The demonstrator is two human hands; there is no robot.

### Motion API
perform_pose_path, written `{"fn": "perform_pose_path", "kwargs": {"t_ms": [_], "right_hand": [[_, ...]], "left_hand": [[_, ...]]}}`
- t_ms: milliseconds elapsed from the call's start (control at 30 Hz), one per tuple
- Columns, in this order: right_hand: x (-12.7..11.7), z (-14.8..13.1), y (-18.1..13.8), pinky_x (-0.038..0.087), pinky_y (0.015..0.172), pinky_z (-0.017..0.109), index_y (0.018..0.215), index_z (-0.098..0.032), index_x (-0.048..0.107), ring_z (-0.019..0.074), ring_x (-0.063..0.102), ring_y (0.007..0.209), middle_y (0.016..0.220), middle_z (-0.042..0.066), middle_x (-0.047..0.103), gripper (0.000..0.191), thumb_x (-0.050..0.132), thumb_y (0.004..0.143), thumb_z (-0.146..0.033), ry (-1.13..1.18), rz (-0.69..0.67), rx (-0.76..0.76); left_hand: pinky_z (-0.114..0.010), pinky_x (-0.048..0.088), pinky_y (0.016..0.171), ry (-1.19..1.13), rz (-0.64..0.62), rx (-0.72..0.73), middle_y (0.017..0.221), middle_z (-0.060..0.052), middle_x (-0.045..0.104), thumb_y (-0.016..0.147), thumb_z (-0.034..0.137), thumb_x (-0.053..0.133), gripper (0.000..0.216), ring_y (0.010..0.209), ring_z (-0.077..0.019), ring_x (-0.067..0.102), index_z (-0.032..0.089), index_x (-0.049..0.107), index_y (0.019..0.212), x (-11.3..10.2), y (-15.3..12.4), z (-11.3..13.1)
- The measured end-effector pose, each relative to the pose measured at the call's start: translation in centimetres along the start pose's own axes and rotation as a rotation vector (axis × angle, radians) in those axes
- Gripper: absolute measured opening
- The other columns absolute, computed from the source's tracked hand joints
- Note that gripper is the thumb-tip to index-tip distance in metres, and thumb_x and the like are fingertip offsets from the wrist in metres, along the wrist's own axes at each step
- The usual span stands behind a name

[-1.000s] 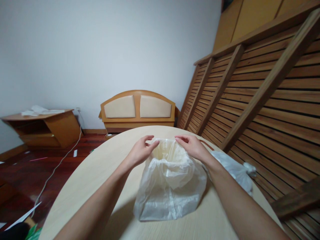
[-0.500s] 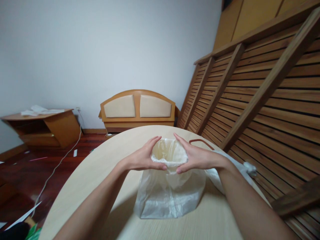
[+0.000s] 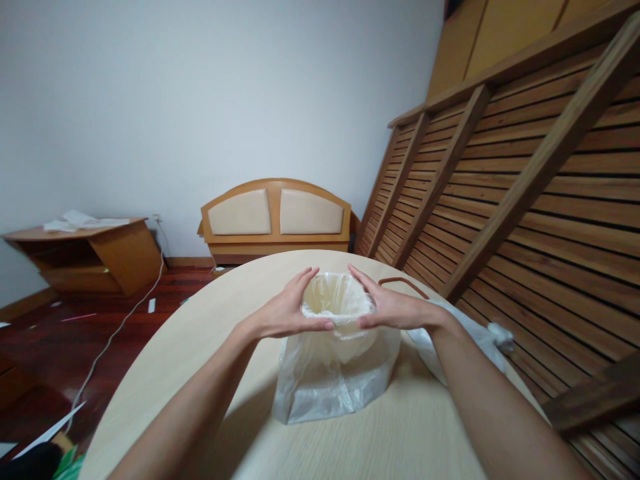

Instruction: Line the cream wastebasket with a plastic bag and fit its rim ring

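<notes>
A translucent white plastic bag [image 3: 325,383] lines what looks like a round, pale container, its mouth folded outward over the rim. The bag's loose skirt hangs down in front onto the table. On the left side of the rim, my left hand [image 3: 293,310] is curved around the bag, thumb along the near edge and fingers towards the far side. Opposite it, my right hand [image 3: 390,308] grips the rim's right side in the same way. Most of the container's outside is hidden by the bag.
The round pale wooden table [image 3: 210,320] carries a second white plastic bag [image 3: 465,333] and a brown loop-shaped handle [image 3: 403,281] at the right. Slatted wooden panels [image 3: 565,220] lean beyond its right edge. A low cabinet [image 3: 125,257] and a white cable [image 3: 113,343] are at the left.
Both hands and the rim have risen slightly in view. The skirt's lower edge has moved up and its right side has drawn in to the left.
</notes>
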State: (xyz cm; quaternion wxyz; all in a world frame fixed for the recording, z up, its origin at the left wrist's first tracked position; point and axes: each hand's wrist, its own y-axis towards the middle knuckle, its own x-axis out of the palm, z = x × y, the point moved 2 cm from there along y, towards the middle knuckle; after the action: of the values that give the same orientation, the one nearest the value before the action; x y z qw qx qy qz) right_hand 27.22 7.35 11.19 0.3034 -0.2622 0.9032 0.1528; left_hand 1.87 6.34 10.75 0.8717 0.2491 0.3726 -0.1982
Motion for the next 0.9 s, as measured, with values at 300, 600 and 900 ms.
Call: {"fn": "perform_pose_path", "kwargs": {"t_ms": [300,600,900], "right_hand": [[-3.4,6.0,0.9,0.048,0.096,0.039,0.128,-0.013,0.064,0.0287,0.066,0.113,0.119,0.019,0.072,0.039,0.039,0.101,-0.027,-0.741,0.611,0.476],[-0.4,11.0,0.0,0.044,0.092,0.044,0.106,-0.007,0.072,0.0335,0.066,0.111,0.108,0.024,0.073,0.03,0.045,0.092,-0.009,-0.972,0.395,0.714],[-0.3,10.0,0.1,0.046,0.082,0.036,0.1,-0.008,0.074,0.0275,0.071,0.099,0.104,0.021,0.075,0.033,0.041,0.094,-0.006,-1.013,0.406,0.641]], "left_hand": [[-0.055,0.023,0.123,0.078,0.112,0.06,0.16,-0.016,0.035,0.092,0.059,0.053,0.066,0.149,-0.0317,0.03,0.02,0.045,0.145,-0.7,-0.1,1.3],[-0.055,0.03,0.12,0.114,0.033,0.267,0.151,-0.012,0.049,0.089,0.047,0.065,0.05,0.147,-0.0303,0.034,0.023,0.057,0.132,-0.9,-0.4,2.9],[-0.044,0.043,0.11,0.102,0.146,0.313,0.117,-0.007,0.072,0.094,0.041,0.059,0.024,0.125,-0.0257,0.058,0.023,0.071,0.106,-0.8,-0.2,3.8]]}}
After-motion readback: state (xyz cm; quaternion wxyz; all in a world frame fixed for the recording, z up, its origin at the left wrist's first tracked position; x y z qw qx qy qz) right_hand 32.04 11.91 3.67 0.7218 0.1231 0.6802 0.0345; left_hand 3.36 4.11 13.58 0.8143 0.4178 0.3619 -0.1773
